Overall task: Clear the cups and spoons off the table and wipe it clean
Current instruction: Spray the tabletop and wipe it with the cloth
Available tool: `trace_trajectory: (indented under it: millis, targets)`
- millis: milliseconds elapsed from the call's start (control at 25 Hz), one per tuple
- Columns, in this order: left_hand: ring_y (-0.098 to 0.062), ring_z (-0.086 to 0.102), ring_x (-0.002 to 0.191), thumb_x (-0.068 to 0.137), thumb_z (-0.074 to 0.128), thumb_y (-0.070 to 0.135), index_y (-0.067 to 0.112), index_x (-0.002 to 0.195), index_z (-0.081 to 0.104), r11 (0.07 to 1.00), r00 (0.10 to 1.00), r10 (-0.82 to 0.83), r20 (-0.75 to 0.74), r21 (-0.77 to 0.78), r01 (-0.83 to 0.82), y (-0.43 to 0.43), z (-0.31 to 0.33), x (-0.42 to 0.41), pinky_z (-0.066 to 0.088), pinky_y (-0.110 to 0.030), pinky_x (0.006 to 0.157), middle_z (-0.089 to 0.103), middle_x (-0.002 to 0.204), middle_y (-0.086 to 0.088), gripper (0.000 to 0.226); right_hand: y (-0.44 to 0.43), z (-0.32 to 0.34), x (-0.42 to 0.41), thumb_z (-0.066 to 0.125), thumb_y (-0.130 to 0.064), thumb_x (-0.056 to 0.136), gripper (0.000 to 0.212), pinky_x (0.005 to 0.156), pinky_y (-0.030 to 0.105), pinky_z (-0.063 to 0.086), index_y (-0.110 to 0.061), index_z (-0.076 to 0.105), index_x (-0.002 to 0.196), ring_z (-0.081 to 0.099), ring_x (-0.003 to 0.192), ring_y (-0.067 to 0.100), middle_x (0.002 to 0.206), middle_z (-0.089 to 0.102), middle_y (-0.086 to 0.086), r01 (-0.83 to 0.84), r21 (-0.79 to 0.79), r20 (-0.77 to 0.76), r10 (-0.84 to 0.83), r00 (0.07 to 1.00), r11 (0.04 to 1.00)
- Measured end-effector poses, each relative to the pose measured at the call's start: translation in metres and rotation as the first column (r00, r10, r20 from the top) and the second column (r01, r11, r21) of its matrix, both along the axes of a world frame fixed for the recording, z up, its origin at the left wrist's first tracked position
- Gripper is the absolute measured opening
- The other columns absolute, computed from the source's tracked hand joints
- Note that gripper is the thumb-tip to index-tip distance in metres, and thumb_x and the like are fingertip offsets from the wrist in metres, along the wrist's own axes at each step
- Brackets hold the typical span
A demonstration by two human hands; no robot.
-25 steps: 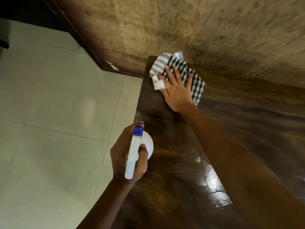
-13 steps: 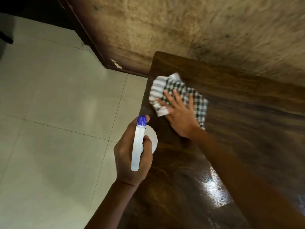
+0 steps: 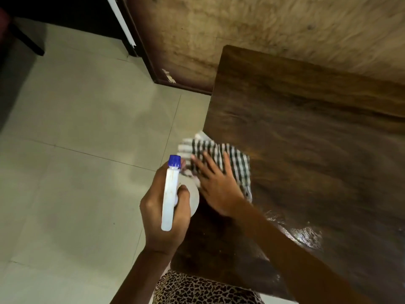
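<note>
Wiping is underway: a checked cloth (image 3: pixel 221 159) is pressed by the spread right hand (image 3: pixel 219 189) at the table (image 3: pixel 306 128) edge; a spray bottle (image 3: pixel 169 194) is gripped by the left hand (image 3: pixel 163 218). More strokes seem needed.

cloth (image 3: pixel 221 159) on table (image 3: pixel 306 132) left edge, overhanging | right hand (image 3: pixel 219 189) on cloth | spray bottle (image 3: pixel 169 194) left, off edge

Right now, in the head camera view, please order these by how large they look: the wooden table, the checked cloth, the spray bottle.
1. wooden table, by far the largest.
2. checked cloth, partly under the right hand.
3. spray bottle, held in the left hand; it is nearer the camera, so its rank against the cloth is unsure.
</note>
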State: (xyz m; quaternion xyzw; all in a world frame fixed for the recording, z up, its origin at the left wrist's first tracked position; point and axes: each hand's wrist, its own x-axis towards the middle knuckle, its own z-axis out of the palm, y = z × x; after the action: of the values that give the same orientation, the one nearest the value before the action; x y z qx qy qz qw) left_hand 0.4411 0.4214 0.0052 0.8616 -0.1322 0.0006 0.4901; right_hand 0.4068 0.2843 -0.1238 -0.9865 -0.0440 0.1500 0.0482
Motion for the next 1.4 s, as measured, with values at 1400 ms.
trace_trajectory:
  millis: [1400]
  targets:
    - [0.003, 0.050, 0.090, 0.083, 0.055, 0.033, 0.010, 0.110, 0.044, 0.973, 0.972, -0.232, 0.039, 0.006, 0.232, -0.139, -0.024, 0.078, 0.035, 0.008, 0.075, 0.054, 0.090, -0.001, 0.037, -0.290, -0.002, 0.106, 0.017, -0.047, 0.099, 0.054, 0.110, 0.062, -0.008, -0.023, 0.027, 0.146, -0.007, 0.145, 0.017, 0.158, -0.001, -0.008, 0.822, 0.080, 0.025, -0.826, 0.563, 0.564]
